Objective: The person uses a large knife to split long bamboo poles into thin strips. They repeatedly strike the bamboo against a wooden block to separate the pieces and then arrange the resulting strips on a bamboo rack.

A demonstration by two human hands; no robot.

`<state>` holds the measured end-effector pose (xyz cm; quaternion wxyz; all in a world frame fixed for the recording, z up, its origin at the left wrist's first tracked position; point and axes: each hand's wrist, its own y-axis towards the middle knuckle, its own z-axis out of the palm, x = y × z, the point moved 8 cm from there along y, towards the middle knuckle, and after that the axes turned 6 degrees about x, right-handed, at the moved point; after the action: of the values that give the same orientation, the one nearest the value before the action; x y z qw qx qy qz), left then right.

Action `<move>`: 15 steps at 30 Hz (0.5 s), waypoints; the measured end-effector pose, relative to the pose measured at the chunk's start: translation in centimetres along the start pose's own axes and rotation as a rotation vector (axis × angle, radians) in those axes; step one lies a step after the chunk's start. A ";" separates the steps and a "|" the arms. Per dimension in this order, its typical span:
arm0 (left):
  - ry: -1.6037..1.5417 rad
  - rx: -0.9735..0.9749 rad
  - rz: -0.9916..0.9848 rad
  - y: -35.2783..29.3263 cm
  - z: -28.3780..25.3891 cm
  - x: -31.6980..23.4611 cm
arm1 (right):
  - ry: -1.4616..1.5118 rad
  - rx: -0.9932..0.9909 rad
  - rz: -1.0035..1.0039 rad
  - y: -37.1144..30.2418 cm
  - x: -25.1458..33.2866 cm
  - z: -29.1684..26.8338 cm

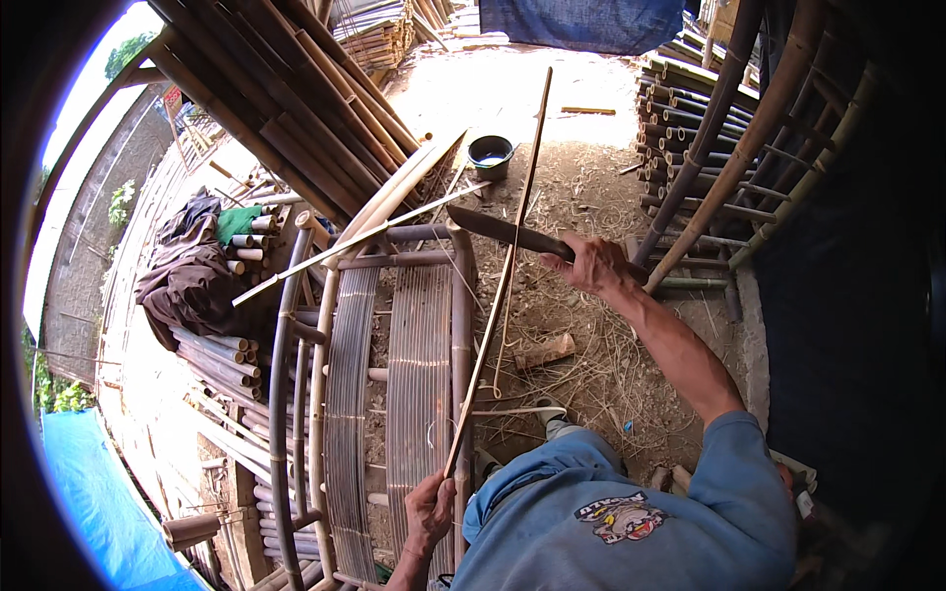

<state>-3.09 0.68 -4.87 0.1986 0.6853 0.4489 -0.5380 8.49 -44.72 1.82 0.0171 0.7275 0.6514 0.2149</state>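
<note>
My left hand (428, 512), low in the picture, is closed around the lower end of a long thin bamboo strip (490, 330). The strip slants up and away to the far side. My right hand (596, 266) grips the handle of a machete (483, 225) with a dark, broad blade pointing left. Blade and strip cross near the strip's middle; whether the edge has cut into it I cannot tell. A thin sliver (506, 325) hangs alongside the strip below the blade. Just left of the strip stands a bamboo bench frame (460, 305) with slatted panels (419, 364).
A pale bamboo strip (360, 244) lies across the bench's far end. Beyond it stands a black bucket (490, 169). Bamboo poles (286, 89) lean at the far left, and a bamboo rack (705, 148) rises at right. Shavings and a short bamboo piece (545, 352) litter the ground.
</note>
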 end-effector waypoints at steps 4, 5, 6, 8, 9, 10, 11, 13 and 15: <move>-0.003 -0.020 -0.024 -1.6 -0.7 0.6 | 0.006 0.081 0.107 0.2 -0.7 0.5; -0.022 -0.036 -0.094 -3.3 -1.2 2.5 | 0.074 0.095 0.205 0.3 -2.4 0.0; -0.041 -0.053 -0.150 -5.1 -1.5 4.8 | 0.136 0.096 0.301 0.8 -4.7 -1.0; 0.087 -0.013 -0.041 -8.5 -2.4 6.3 | 0.010 0.026 0.344 1.4 -11.4 -2.6; 0.028 -0.042 -0.107 -9.3 -2.4 5.3 | 0.030 0.080 0.268 1.8 -10.2 -3.3; 0.034 -0.039 -0.128 -9.3 -2.3 5.6 | 0.029 0.069 0.272 2.0 -10.2 -3.4; 0.040 -0.035 -0.149 -9.3 -2.5 6.1 | 0.029 0.058 0.277 1.9 -10.1 -3.4; 0.187 -0.069 -0.049 -8.6 -3.5 5.1 | 0.166 0.048 0.307 1.3 -8.3 -3.4; 0.248 -0.135 0.003 -8.0 -4.5 3.5 | 0.028 0.111 0.027 1.8 -5.3 -2.0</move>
<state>-7.15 9.61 -4.83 0.1879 0.7322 0.5042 -0.4177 9.15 -50.55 2.65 -0.0352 0.7329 0.6526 0.1888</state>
